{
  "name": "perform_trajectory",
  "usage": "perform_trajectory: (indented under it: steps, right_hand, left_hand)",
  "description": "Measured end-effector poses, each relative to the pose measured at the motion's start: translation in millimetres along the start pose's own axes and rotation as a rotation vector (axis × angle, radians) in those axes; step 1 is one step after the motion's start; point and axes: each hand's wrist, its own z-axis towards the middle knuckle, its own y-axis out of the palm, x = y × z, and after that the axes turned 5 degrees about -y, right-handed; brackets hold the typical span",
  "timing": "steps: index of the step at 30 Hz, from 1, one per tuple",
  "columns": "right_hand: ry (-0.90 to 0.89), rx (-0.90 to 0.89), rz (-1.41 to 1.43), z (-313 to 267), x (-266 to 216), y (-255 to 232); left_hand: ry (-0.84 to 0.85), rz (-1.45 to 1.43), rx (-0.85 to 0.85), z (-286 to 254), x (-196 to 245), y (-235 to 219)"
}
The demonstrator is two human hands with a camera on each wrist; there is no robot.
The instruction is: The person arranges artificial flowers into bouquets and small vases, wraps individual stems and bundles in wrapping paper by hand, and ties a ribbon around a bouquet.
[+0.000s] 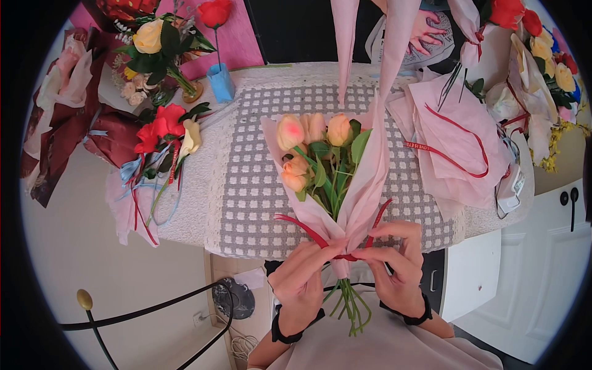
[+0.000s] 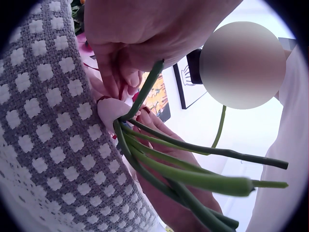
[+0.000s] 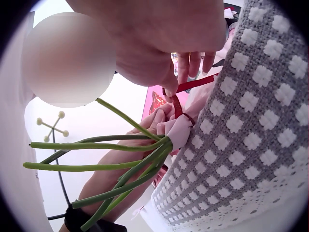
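A bouquet of peach roses (image 1: pixel 295 172), wrapped in pink paper (image 1: pixel 361 206), lies over the checked cloth with its stems toward the person. A red ribbon (image 1: pixel 308 229) circles the gathered neck of the paper. My left hand (image 1: pixel 302 274) pinches the ribbon on the left of the neck. On the other side, my right hand (image 1: pixel 398 265) pinches the ribbon too, index finger raised and bent. Both ribbon ends stick up past the fingers. Below the hands the bare green stems (image 2: pixel 193 176) fan out. In the right wrist view, red ribbon (image 3: pixel 195 84) runs out from the thumb.
The grey-and-white checked cloth (image 1: pixel 246 185) covers the table. Pink paper sheets (image 1: pixel 450 142) with a loose red ribbon lie at right. Red roses (image 1: pixel 161 129) lie at left, near a blue holder (image 1: pixel 220 83). Wrapped bouquets flank both sides. Another hand (image 1: pixel 425 31) shows at the top.
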Motion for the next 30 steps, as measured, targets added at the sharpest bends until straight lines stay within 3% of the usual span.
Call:
perform_trajectory:
  steps: [3,5,9,11,15,17,21,24,26,30]
  right_hand:
    - [-0.061,-0.070,0.033,7,8,-3]
    - [-0.079,-0.210,0.189,10,15,-7]
    - [-0.033,-0.294,0.418,13,14,-8]
    - [0.075,-0.411,0.561,11,15,-10]
    - [0.086,-0.436,0.557,14,14,-14]
    - [0.271,-0.427,0.735,9,16,-14]
    - [0.218,-0.431,0.754,13,15,-14]
    - [0.243,-0.533,0.710,13,14,-17]
    - [0.334,-0.427,0.812,7,14,-14]
    - [0.322,-0.396,0.757,4,16,-14]
  left_hand:
    - [0.000,-0.025,0.033,0,0,1]
    - [0.156,0.200,0.174,0,-2,0]
    - [0.139,0.297,0.204,3,6,-3]
    - [0.165,0.125,0.032,7,5,-6]
    - [0.143,-0.117,-0.129,11,3,-4]
    - [-0.094,-0.324,-0.145,8,5,-3]
    - [-0.131,-0.425,-0.144,11,0,-5]
    - [-0.210,-0.528,-0.102,7,-4,-5]
    - [-0.327,-0.521,-0.095,5,-2,-8]
    - [-0.432,-0.663,-0.072,4,-4,-9]
